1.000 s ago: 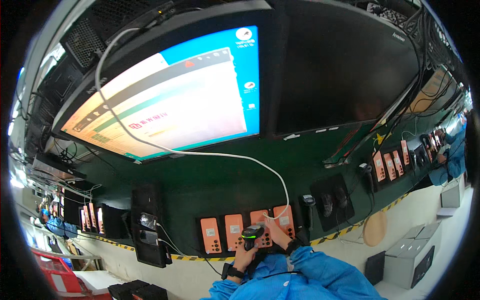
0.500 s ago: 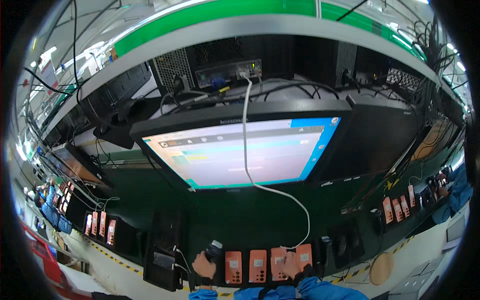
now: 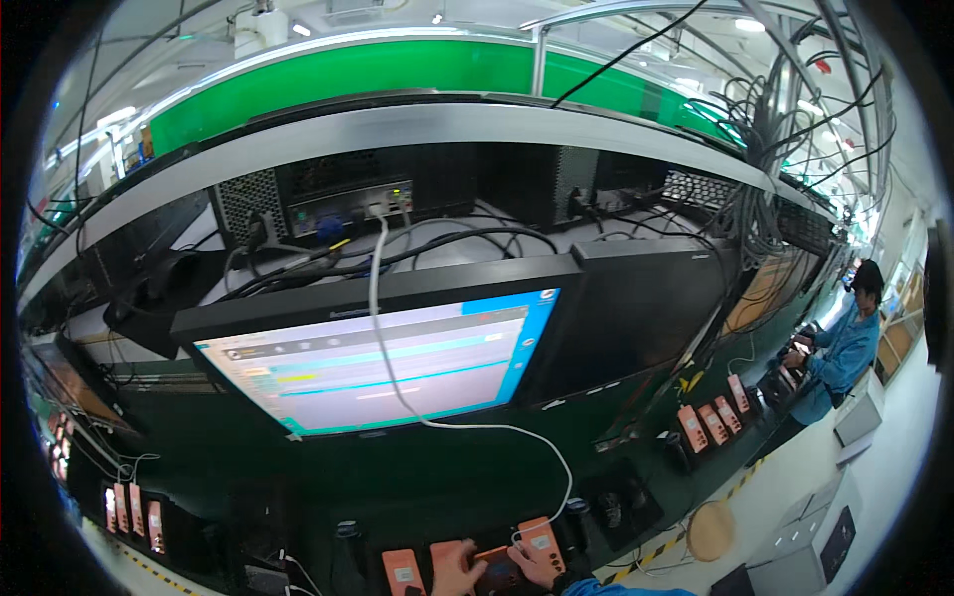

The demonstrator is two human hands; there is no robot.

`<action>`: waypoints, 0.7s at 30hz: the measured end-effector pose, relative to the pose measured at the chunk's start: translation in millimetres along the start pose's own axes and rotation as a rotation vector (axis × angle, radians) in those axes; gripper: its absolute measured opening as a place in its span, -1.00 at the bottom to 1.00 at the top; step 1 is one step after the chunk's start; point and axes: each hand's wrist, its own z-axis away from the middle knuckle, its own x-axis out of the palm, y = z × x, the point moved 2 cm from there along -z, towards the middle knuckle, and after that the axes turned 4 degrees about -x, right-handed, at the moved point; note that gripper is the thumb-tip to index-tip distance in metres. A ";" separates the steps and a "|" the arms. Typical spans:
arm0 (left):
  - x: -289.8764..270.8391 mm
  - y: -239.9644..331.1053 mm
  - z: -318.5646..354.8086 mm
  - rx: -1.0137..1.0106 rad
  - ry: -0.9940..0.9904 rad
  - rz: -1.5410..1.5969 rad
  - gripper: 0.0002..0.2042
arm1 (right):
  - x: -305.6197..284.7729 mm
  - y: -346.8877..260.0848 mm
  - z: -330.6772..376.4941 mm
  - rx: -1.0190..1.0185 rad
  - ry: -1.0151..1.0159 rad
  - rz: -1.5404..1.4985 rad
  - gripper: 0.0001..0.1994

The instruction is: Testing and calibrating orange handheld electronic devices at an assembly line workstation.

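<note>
At the lower edge of the head view, several salmon-coloured smartphones lie in a row, backs up. One is at the left end point(image 3: 401, 570) and another at the right end point(image 3: 542, 542). Between my hands is a darker-looking orange phone point(image 3: 496, 568). My left hand point(image 3: 457, 570) grips its left side, thumb toward it, and covers part of the neighbouring phone. My right hand point(image 3: 538, 566) closes on its right side, fingers bent. A white cable point(image 3: 537, 431) hangs over the monitor and ends beside my right hand; its tip is too small to make out.
A lit monitor point(image 3: 378, 363) stands behind, with a dark one point(image 3: 636, 313) beside it. A black handheld scanner point(image 3: 347, 544) stands left of the phones. A mouse point(image 3: 610, 509) lies on a dark pad at right. Farther right, a co-worker point(image 3: 845, 333) works near more phones.
My left hand has let go of the black scanner and moved right to the phones. My right hand stays at the phones, near the cable end. The whole view has swung rightward.
</note>
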 end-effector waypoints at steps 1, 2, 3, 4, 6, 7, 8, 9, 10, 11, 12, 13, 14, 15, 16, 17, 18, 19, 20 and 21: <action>10.6 9.5 1.9 0.150 -0.142 -0.156 -0.65 | 1.4 -9.4 4.0 -0.001 0.014 0.001 -0.70; 18.0 14.4 4.4 0.159 -0.153 -0.150 -0.65 | 1.6 -23.1 8.2 -0.219 0.087 0.015 -0.74; 25.5 14.6 6.4 0.027 -0.215 -0.122 -0.64 | 0.9 -36.5 11.3 -0.436 0.163 0.032 -0.72; 32.0 13.7 9.1 -0.109 -0.281 -0.095 -0.62 | -1.1 -47.2 14.3 -0.543 0.253 0.047 -0.71; 38.0 14.7 12.3 -0.101 -0.298 -0.026 -0.62 | -6.5 -62.3 12.0 -0.513 -0.032 0.123 -0.72; 39.9 15.7 13.0 -0.090 -0.296 0.034 -0.62 | -8.6 -69.0 11.9 -0.513 -0.038 0.196 -0.73; 42.0 17.0 13.1 -0.087 -0.306 0.029 -0.62 | -11.7 -75.4 12.2 -0.511 -0.028 0.190 -0.73; 43.6 19.2 13.2 -0.057 -0.311 0.075 -0.63 | -12.8 -81.1 12.8 -0.516 -0.068 0.220 -0.76; 44.6 21.4 13.1 -0.029 -0.315 0.120 -0.65 | -13.1 -86.1 15.0 -0.521 -0.108 0.248 -0.77; 45.0 23.5 12.9 0.000 -0.318 0.166 -0.66 | -13.8 -91.0 17.2 -0.523 -0.101 0.241 -0.77; 44.9 24.8 13.2 0.005 -0.323 0.160 -0.66 | -16.7 -94.5 18.6 -0.456 -0.047 0.242 -0.77; 43.4 25.7 13.5 0.020 -0.297 0.098 -0.70 | -18.8 -98.0 20.0 -0.391 0.006 0.243 -0.77; 42.3 26.5 13.7 0.036 -0.271 0.037 -0.74 | -21.7 -102.8 20.1 -0.394 0.010 0.240 -0.77; 41.4 26.9 13.8 0.041 -0.273 0.033 -0.74 | -23.7 -107.6 20.0 -0.404 -0.053 0.180 -0.76; 40.0 27.4 14.6 0.051 -0.250 0.011 -0.76 | -26.1 -112.4 19.1 -0.413 -0.114 0.121 -0.74; 39.4 27.6 15.2 0.061 -0.229 -0.010 -0.78 | -30.3 -116.6 18.3 -0.416 -0.105 0.118 -0.74; 39.9 27.3 14.4 0.068 -0.237 -0.013 -0.78 | -32.5 -120.4 17.0 -0.418 -0.147 0.153 -0.75; 40.8 26.3 15.3 0.046 -0.250 -0.031 -0.78 | -34.8 -123.0 17.0 -0.419 -0.189 0.188 -0.77; 41.7 24.6 16.5 0.022 -0.262 -0.048 -0.77 | -36.6 -124.8 16.8 -0.419 -0.181 0.184 -0.77; 42.5 23.1 17.7 0.025 -0.268 -0.051 -0.77 | -37.2 -128.1 17.3 -0.553 -0.166 0.274 -0.77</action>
